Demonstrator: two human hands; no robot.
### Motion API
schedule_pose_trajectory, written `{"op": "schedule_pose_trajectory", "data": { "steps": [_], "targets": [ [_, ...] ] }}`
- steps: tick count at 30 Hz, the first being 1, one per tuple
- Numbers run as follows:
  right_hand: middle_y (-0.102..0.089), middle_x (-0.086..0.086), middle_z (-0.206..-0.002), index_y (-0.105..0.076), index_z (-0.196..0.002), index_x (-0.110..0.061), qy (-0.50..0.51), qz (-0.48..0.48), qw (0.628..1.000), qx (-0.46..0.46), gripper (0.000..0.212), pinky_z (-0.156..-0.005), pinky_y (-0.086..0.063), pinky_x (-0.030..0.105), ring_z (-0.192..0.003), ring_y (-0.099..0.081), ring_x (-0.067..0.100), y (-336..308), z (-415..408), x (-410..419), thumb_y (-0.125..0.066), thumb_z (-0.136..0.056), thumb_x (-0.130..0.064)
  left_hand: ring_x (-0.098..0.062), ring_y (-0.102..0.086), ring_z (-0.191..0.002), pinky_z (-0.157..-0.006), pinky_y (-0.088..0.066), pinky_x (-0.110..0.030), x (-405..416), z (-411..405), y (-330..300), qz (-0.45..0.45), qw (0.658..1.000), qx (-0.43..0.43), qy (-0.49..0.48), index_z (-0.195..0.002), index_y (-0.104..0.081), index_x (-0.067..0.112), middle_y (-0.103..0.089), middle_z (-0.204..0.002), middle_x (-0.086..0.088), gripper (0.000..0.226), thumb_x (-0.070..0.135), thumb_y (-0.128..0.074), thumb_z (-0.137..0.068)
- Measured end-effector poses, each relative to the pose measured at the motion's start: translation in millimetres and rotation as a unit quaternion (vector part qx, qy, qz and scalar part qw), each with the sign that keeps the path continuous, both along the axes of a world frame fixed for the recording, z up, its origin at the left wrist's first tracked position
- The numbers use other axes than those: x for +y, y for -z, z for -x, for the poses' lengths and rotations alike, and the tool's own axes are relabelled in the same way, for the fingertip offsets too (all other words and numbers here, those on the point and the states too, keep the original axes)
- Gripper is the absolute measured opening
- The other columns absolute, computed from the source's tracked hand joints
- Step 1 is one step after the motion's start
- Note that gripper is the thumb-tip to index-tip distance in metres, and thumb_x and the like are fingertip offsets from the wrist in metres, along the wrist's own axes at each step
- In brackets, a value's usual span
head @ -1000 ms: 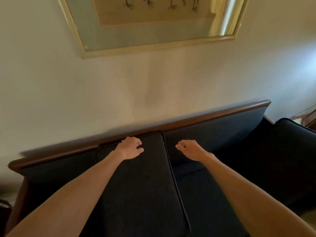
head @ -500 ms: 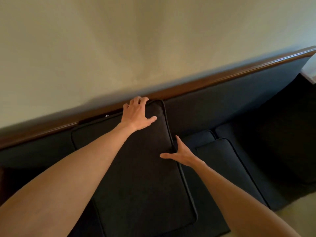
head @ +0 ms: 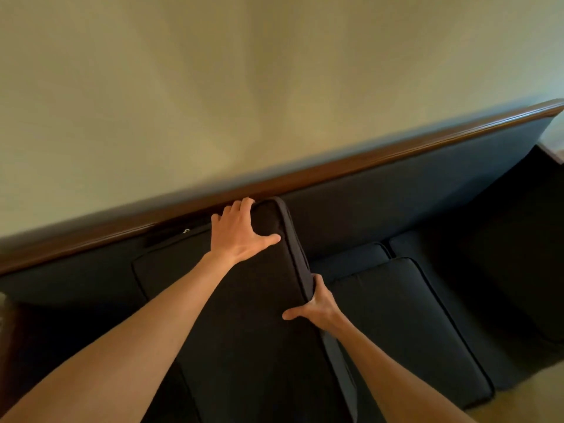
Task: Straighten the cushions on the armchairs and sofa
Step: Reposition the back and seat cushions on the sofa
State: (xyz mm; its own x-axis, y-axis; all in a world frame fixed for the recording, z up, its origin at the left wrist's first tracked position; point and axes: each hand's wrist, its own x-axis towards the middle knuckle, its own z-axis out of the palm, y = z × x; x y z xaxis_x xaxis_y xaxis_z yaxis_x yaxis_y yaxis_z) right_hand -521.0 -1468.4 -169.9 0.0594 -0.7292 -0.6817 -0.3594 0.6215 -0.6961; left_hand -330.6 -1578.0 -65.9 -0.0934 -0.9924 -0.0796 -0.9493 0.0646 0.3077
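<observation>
A dark back cushion with piped edges leans against the back of a dark sofa topped by a brown wooden rail. My left hand lies spread on the cushion's top right corner, fingers curled over its upper edge. My right hand grips the cushion's right side edge about halfway down, thumb on the front face. The cushion's right edge stands off the sofa back, showing its thickness. A dark seat cushion lies on the sofa to the right.
A plain cream wall rises behind the sofa. The wooden rail runs diagonally across the view. A second seat cushion sits behind the first. Pale floor shows at the bottom right.
My right hand slid down the cushion's right edge and closed around it. My left hand reached further over the top corner. The cushion's right edge has come away from the sofa back.
</observation>
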Motion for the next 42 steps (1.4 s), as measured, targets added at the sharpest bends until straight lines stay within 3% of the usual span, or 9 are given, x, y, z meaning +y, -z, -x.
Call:
{"op": "schedule_pose_trajectory", "data": {
  "steps": [4,9,19,25,27,29,33,37,42],
  "targets": [
    [-0.046,0.001,-0.132,-0.031,-0.137,-0.022,0.003,0.028,1.0,0.003,0.11,-0.105,-0.042,0.043,-0.127,-0.044,0.023,-17.6,-25.3,23.9,-0.095,-0.048,-0.019,-0.027,-0.049,-0.124,-0.104,-0.033,-0.052,36.2,-31.9,-20.1,0.014,0.999,0.039,-0.011,-0.133,-0.044,0.021,-0.052,-0.133,-0.001,0.089,0.072,-0.07,-0.064],
    [-0.044,-0.004,-0.121,-0.034,-0.136,-0.02,0.016,0.07,0.997,0.023,0.106,-0.103,-0.043,0.043,-0.121,-0.044,0.021,-41.6,-47.2,57.0,-0.094,-0.049,-0.014,-0.023,-0.048,-0.123,-0.104,-0.032,-0.05,77.3,-56.8,-43.4,0.035,0.995,0.089,-0.008,-0.132,-0.045,0.024,-0.05,-0.132,0.003,0.083,0.069,-0.071,-0.067],
    [-0.047,-0.006,-0.116,-0.041,-0.129,-0.021,0.002,0.195,0.977,0.08,0.099,-0.096,-0.049,0.044,-0.115,-0.049,0.021,-98.3,-122.3,111.9,-0.094,-0.046,-0.018,-0.019,-0.053,-0.106,-0.087,-0.038,-0.042,151.0,-149.1,-98.6,0.123,0.984,0.13,0.003,-0.115,-0.05,0.024,-0.055,-0.114,0.008,0.066,0.063,-0.075,-0.067],
    [-0.053,-0.003,-0.122,-0.037,-0.132,-0.023,-0.09,0.257,0.951,0.149,0.103,-0.1,-0.042,0.046,-0.116,-0.047,0.02,-122.4,-155.3,115.2,-0.094,-0.045,-0.026,-0.013,-0.054,-0.096,-0.086,-0.047,-0.036,205.2,-217.3,-127.5,0.125,0.983,0.133,-0.03,-0.112,-0.05,0.023,-0.055,-0.108,0.01,0.071,0.063,-0.08,-0.062],
    [-0.052,-0.003,-0.129,-0.034,-0.133,-0.025,-0.115,0.254,0.946,0.167,0.108,-0.105,-0.039,0.05,-0.124,-0.046,0.022,-119.3,-161.8,117.3,-0.094,-0.044,-0.032,-0.016,-0.055,-0.108,-0.094,-0.045,-0.036,217.7,-225.9,-127.6,0.075,0.99,0.115,-0.026,-0.124,-0.043,0.024,-0.052,-0.121,0.008,0.087,0.066,-0.08,-0.058],
    [-0.047,-0.004,-0.134,-0.032,-0.135,-0.026,-0.128,0.253,0.943,0.176,0.109,-0.108,-0.036,0.052,-0.128,-0.043,0.021,-115.4,-167.4,119.5,-0.093,-0.045,-0.035,-0.025,-0.048,-0.124,-0.103,-0.041,-0.045,219.0,-226.9,-125.6,0.031,0.997,0.072,-0.008,-0.143,-0.023,0.033,-0.036,-0.143,0.0,0.114,0.068,-0.082,-0.052],
    [-0.037,-0.008,-0.135,-0.03,-0.14,-0.024,-0.139,0.282,0.93,0.188,0.108,-0.107,-0.038,0.054,-0.127,-0.041,0.017,-112.6,-171.4,118.8,-0.09,-0.052,-0.043,-0.047,-0.025,-0.138,-0.109,-0.025,-0.062,199.3,-206.9,-126.6,0.0,0.975,-0.216,0.044,-0.151,-0.001,0.045,0.016,-0.16,-0.012,0.131,0.061,-0.085,-0.051],
    [-0.034,-0.005,-0.137,-0.028,-0.143,-0.022,-0.14,0.288,0.926,0.203,0.107,-0.107,-0.037,0.054,-0.126,-0.04,0.019,-108.2,-167.8,111.3,-0.087,-0.057,-0.046,-0.045,0.012,-0.146,-0.104,0.005,-0.079,186.3,-178.5,-120.7,0.023,0.924,-0.365,0.114,-0.155,0.002,0.031,0.01,-0.162,-0.014,0.125,0.038,-0.085,-0.064],
    [-0.035,-0.005,-0.142,-0.024,-0.145,-0.021,-0.132,0.293,0.923,0.213,0.107,-0.105,-0.04,0.053,-0.126,-0.045,0.019,-98.8,-159.9,113.4,-0.083,-0.061,-0.052,-0.038,0.007,-0.149,-0.102,0.013,-0.078,164.4,-154.0,-101.1,0.038,0.888,-0.396,0.229,-0.155,0.0,0.026,-0.002,-0.162,-0.013,0.118,0.029,-0.081,-0.07]
  ]
}}
